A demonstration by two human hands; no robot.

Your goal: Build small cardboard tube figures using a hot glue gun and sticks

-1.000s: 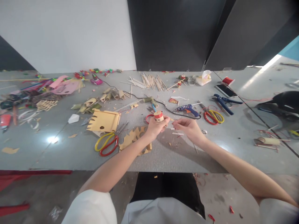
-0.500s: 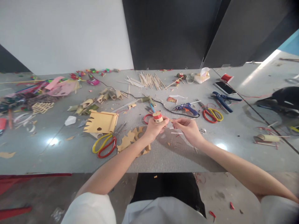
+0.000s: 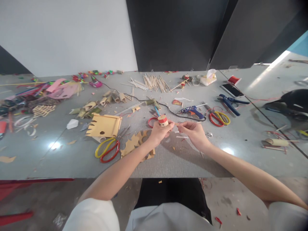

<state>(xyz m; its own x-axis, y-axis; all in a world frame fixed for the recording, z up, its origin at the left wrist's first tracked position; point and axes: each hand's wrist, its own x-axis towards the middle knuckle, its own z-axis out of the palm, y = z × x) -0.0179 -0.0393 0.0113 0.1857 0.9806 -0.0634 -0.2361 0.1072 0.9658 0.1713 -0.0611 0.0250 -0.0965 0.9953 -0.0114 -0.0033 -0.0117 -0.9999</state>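
My left hand [image 3: 160, 132] is closed around a short pale cylinder with a red band [image 3: 163, 121], its round top facing up. A few centimetres to the right, my right hand [image 3: 193, 132] has thumb and fingertips pinched together. Something thin and brownish spans the small gap between the two hands; its kind is too small to make out. A red ring-shaped item [image 3: 152, 122] lies just beyond my left hand. Under my left forearm rests cut brown cardboard [image 3: 131, 145]. Beyond my right hand lies a blue glue gun [image 3: 192, 111].
Scissors with yellow and red handles [image 3: 111, 150] lie left, near notched yellow card [image 3: 104, 125]. A second pair of scissors [image 3: 218, 118], blue pliers [image 3: 229, 104] and a phone [image 3: 232, 90] lie right. Thin sticks [image 3: 156, 83] and bamboo pieces [image 3: 110, 97] are farther back. A black cord crosses the table.
Almost nothing differs. Both hands keep the same place and grip, and the cylinder stays in my left hand, shifted very slightly at most.
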